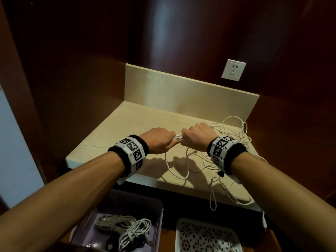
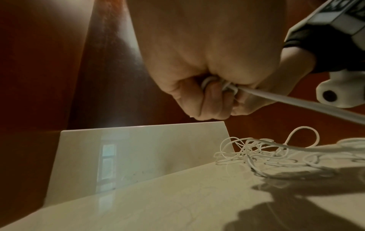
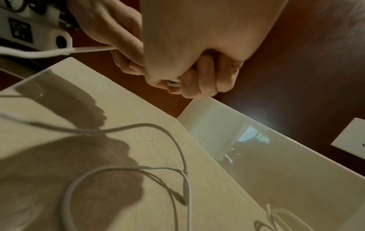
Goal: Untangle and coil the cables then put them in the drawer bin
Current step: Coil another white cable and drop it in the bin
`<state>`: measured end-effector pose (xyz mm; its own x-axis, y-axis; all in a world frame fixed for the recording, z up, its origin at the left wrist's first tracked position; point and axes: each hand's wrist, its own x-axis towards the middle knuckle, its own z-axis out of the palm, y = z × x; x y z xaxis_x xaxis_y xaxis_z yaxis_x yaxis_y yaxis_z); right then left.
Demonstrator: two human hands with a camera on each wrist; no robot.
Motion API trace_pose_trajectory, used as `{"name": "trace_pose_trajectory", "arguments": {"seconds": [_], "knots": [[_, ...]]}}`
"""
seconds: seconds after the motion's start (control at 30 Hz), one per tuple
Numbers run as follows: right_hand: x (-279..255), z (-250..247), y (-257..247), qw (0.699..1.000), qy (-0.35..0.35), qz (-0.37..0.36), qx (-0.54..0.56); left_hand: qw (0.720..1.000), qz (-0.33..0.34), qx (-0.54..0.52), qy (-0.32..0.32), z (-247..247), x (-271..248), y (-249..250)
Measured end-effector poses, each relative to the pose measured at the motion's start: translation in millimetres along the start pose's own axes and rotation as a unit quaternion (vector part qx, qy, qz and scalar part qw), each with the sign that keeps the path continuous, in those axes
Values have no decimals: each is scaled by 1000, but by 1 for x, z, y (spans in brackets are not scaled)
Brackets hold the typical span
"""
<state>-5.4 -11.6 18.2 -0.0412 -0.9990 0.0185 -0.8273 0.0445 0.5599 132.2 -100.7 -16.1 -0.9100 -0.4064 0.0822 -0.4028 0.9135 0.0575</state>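
While both fists close round the white cable (image 1: 177, 138), left hand (image 1: 160, 140) and right hand (image 1: 197, 136) nearly touch. It looks light, limp and snag-prone; gripping near the folded strands seems best.

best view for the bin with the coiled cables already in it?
Head view: only it shows the purple bin, below the counter edge, with coiled cables inside. Both wrist views show only fists on white cable and countertop; no bin.
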Motion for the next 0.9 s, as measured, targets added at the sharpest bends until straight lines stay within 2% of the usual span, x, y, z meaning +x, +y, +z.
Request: {"name": "trace_pose_trajectory", "arguments": {"seconds": [0.23,0.3,0.37,0.47,0.6,0.7,0.83,0.9], "knots": [[2,2,-7,999,-11,31,41,999,4,41,-31,-1,-1,-1],[3,1,-8,999,-21,23,34,1000,12,10,-25,0,-1,-6],[3,2,-5,999,-22,18,28,997,23,-68,-17,1,-2,-11],[3,1,-1,999,-26,21,28,990,8,-137,-28,0,-5,-15],[7,-2,0,1000,-24,7,16,995,-4,-85,-54,-1,-6,-16],[11,-2,0,999,-18,11,31,998,-6,-41,-44,-2,-6,-18],[15,-2,-2,996,-15,40,81,999,-11,-37,-14,-1,-6,-22],[17,1,-3,986,-4,71,148,999,-17,-39,-7,0,-5,-24]]}}
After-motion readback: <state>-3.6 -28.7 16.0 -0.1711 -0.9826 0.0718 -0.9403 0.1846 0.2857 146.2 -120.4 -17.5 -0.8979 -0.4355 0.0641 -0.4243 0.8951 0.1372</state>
